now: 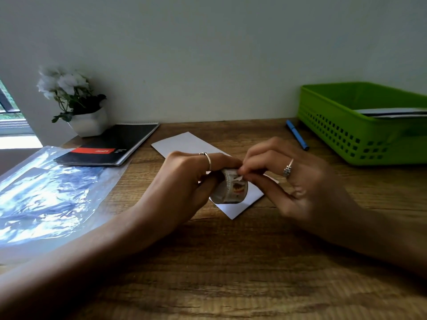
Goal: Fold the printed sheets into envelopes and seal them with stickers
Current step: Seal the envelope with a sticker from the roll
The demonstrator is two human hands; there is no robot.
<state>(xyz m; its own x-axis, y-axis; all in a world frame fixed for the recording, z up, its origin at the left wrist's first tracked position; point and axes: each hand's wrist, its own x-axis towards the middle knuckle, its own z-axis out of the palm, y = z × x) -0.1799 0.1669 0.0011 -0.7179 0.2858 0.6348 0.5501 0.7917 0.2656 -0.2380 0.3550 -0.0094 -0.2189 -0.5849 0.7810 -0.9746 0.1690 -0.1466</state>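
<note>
Working near the middle of a wooden desk [231,262], with a wide bare stretch of wood lying open toward the near edge and more bare wood between the hands and the back wall

Hemming in the left side: a crinkled clear plastic sleeve [46,192] holding sheets, running off the left edge, and a black spiral notebook [111,144] overlapping its far corner, with a white pot of pale flowers [89,122] standing just behind the notebook against the wall

Bounding the right side: a green perforated basket [360,135] with white papers inside showing above its rim, and a blue pen [297,135] lying just beside its near-left corner

Lying flat at an angle under both hands: a folded white sheet [184,142], plain on its visible face, its far corner pointing at the wall and its near corner pointing toward the open wood

Gripping a roll of sticker tape [231,189] just above that sheet: the left hand [184,179], curled closed around the roll, a thin ring on one finger

Showing on the roll: a pale band with small reddish-brown printed pictures, too blurred to read

Pinching at the top of the roll with thumb and fingertips closed on a small loose end: the right hand [288,179], the other fingers bent, a ring on one
</note>
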